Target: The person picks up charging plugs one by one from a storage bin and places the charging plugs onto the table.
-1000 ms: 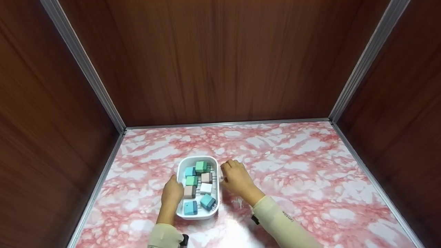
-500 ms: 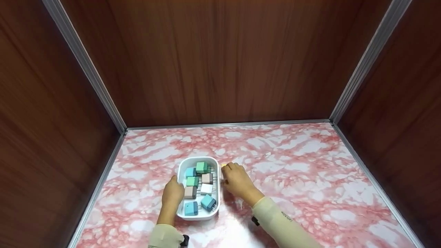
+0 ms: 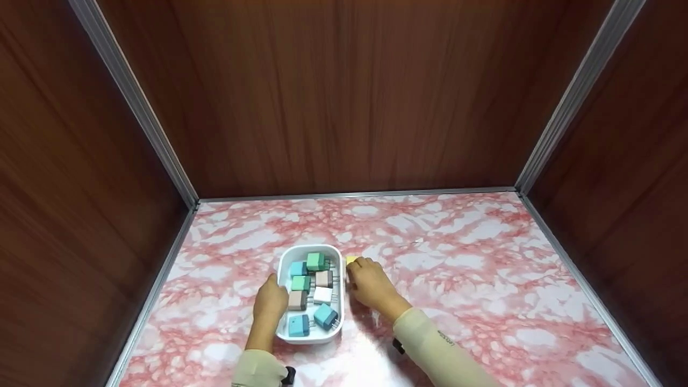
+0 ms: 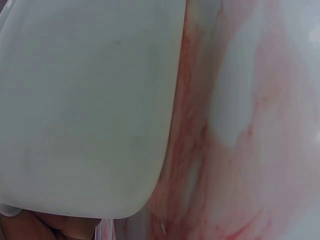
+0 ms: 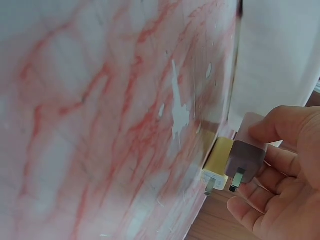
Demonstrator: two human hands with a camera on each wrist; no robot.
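Note:
My left hand [image 3: 270, 301] grips the left side of a white plastic box [image 3: 312, 339], thumb at the rim. In the left wrist view the box's outer wall [image 4: 90, 110] fills much of the frame, with fingers [image 4: 35, 227] partly showing below it. Several two-pin charger plugs lie inside: blue [image 3: 298, 325], green [image 3: 315, 261], pinkish-beige [image 3: 297, 300] and white [image 3: 322, 295]. Just right of the box, my right hand [image 3: 372, 282] pinches a mauve-pink charger plug [image 5: 250, 132] between thumb and fingers. A yellow charger plug [image 5: 220, 156] sits right beside it, outside the box.
Beneath everything lies a red-and-white marbled tabletop [image 3: 457, 269]. Dark wood panels [image 3: 344, 97] with grey metal edging [image 3: 355, 194] stand at the back and both sides. White scuff marks [image 5: 180, 117] show on the table surface near the right hand.
My right hand has shifted slightly toward me along the box's right side. The yellow charger plug, hidden a second ago, now shows past its fingers. The left hand and box stay put.

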